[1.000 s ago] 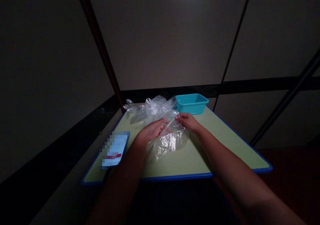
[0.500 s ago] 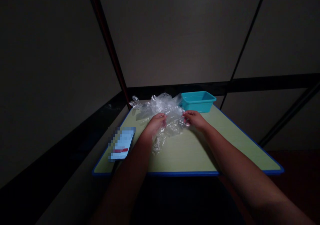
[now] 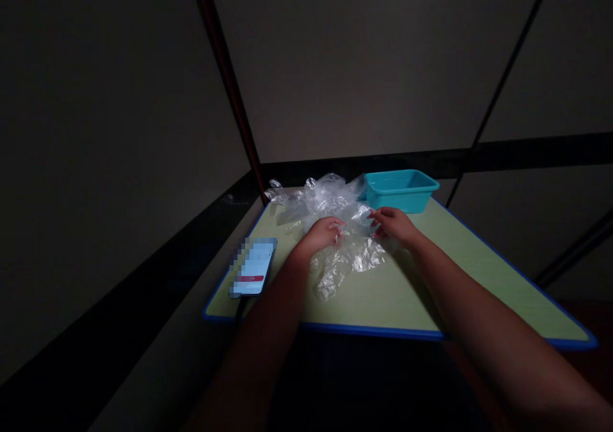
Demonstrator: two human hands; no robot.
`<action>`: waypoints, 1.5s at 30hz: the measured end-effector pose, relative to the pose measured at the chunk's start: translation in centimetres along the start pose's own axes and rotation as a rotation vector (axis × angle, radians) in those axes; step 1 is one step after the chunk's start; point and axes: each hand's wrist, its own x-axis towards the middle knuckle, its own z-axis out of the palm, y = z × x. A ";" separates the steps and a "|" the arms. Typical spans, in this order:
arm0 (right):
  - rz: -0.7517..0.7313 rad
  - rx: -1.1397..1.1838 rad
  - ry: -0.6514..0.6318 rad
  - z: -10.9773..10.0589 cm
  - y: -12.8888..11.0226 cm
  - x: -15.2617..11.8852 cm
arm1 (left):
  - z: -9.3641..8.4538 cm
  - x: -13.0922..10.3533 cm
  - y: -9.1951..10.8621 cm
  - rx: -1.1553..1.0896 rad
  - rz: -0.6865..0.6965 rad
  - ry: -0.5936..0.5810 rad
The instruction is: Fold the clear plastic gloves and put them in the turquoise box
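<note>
A heap of crumpled clear plastic [image 3: 330, 195] lies at the back left of the light green table [image 3: 383, 298]. Nearer the front, another thin clear piece [image 3: 335, 269] is spread below my hands. My left hand [image 3: 326, 232] is over the plastic with its fingers curled and slightly apart. At the right side of the heap, my right hand [image 3: 390, 222] has its thumb and fingers apart, close to the plastic. Neither hand shows a firm hold on anything.
A turquoise basket [image 3: 400, 192] stands at the back right, just behind my right hand. A phone [image 3: 256, 267] with a lit screen lies at the left edge, beside my left forearm. Walls rise behind and to the left of the table.
The view has shifted, so everything appears farther right. My fingers have loosened from the clear plastic, and the front piece now lies lower, between and below my hands.
</note>
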 end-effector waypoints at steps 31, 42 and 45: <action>-0.177 -0.371 0.070 -1.3 0.8 1.0 | -1.7 0.8 -0.6 0.111 0.076 0.157; -0.320 -0.146 0.035 -1.2 0.6 0.7 | -0.4 -0.4 1.2 -0.048 0.083 -0.078; -0.276 -0.185 0.025 -1.3 0.6 0.7 | -0.5 -0.5 1.4 -0.144 0.032 -0.084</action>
